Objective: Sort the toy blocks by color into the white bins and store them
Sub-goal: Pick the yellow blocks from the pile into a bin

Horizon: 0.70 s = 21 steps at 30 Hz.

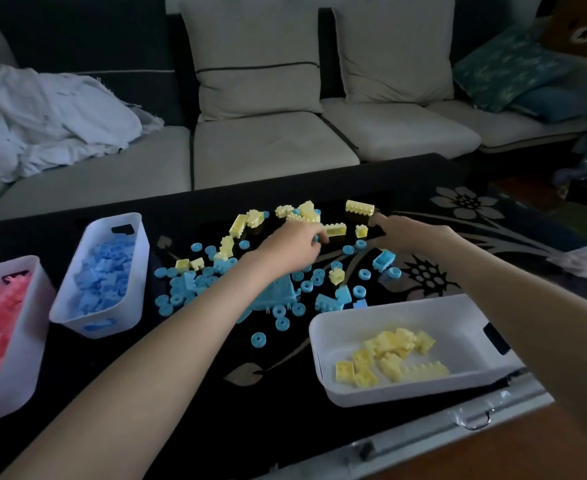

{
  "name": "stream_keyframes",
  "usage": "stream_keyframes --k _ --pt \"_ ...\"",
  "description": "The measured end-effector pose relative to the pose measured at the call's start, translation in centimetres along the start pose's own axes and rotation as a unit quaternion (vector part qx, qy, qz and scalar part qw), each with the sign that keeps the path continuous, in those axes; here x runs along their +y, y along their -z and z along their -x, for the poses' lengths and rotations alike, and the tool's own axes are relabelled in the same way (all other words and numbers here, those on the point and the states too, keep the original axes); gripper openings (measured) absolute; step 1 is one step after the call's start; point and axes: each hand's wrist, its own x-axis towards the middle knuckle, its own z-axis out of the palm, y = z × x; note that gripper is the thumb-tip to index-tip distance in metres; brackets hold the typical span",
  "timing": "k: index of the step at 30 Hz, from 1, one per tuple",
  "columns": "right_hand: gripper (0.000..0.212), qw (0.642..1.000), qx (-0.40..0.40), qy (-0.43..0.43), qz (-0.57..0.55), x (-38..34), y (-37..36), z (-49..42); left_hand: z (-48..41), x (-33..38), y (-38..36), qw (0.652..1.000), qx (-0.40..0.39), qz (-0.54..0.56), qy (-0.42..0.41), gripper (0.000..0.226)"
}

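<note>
While yellow blocks [333,229] lay scattered on the desk [195,358], both hands were curled over them: left hand [294,245], right hand [401,233]; what was pinched could not be told. Neighbouring blue rings [359,292] might be swept into the yellow bin [323,344].

A crumpled cloth [56,116] lies on the grey sofa [271,147], by cushions [255,53].

Dim room. Pale grey cushioned sofa [271,147] with dark frame; crumpled white cloth [56,116] at its left end, teal patterned pillow [507,67] right. Black floral-patterned low table [458,209] in front.
</note>
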Motion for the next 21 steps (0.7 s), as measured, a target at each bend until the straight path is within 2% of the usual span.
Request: stream_keyframes --k 3,5,9,11,16,21 --pt "0.039 0.999 -0.016 0.002 0.032 0.3 -0.6 -1.5 -1.4 1.0 -1.2 0.995 -0.087 -0.04 -0.028 0.027" --pt "0.036 0.999 -0.011 0.007 0.042 0.3 -0.6 -2.0 -1.9 1.4 -1.9 0.99 -0.115 -0.074 -0.037 0.033" --pt "0.063 1.0 0.004 0.019 -0.004 0.3 -0.8 -2.8 -2.4 1.4 -2.9 0.987 -0.126 -0.091 -0.037 0.03" --pt "0.067 0.999 0.002 0.04 -0.001 0.2 -1.0 -3.4 -2.5 1.3 -3.0 0.989 -0.118 -0.084 -0.031 0.024" --pt "0.026 0.996 0.016 0.063 0.053 -0.3 -1.3 -3.3 -2.1 1.3 -2.1 0.995 -0.085 -0.047 -0.013 0.02" --pt "0.021 0.995 0.061 0.076 0.007 0.0 0.1 -0.1 -0.3 2.7 -0.5 0.998 -0.054 -0.015 -0.025 0.017"
